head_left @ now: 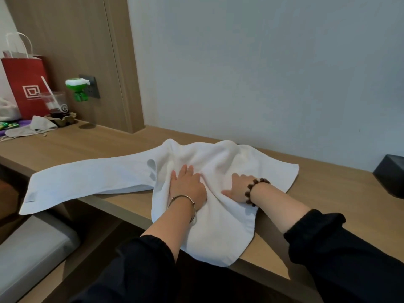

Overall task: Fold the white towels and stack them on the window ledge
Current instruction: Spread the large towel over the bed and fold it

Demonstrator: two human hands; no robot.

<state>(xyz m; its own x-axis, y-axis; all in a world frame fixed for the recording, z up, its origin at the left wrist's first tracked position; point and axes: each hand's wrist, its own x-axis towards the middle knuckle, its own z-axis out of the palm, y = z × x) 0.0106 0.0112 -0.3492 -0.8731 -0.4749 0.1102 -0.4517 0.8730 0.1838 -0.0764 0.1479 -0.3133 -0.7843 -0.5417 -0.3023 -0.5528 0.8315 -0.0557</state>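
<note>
A white towel (pixel 91 182) lies rumpled across the wooden ledge (pixel 323 193). One long end stretches left past the ledge's edge, and another part hangs over the front edge near me. My left hand (pixel 188 184) rests flat on the middle of the towel with its fingers straight. Just to its right, my right hand (pixel 238 189), with a bead bracelet on the wrist, has its fingers curled into a fold of the towel and its thumb lying on the cloth.
At the far left of the ledge stand a red paper bag (pixel 26 84), a plastic cup with a straw (pixel 55 103) and a grey cloth (pixel 32 127). A green plug-in device (pixel 77 88) sits in a wall socket. A black box (pixel 391 173) is at the right. A grey cushion (pixel 28 252) lies below.
</note>
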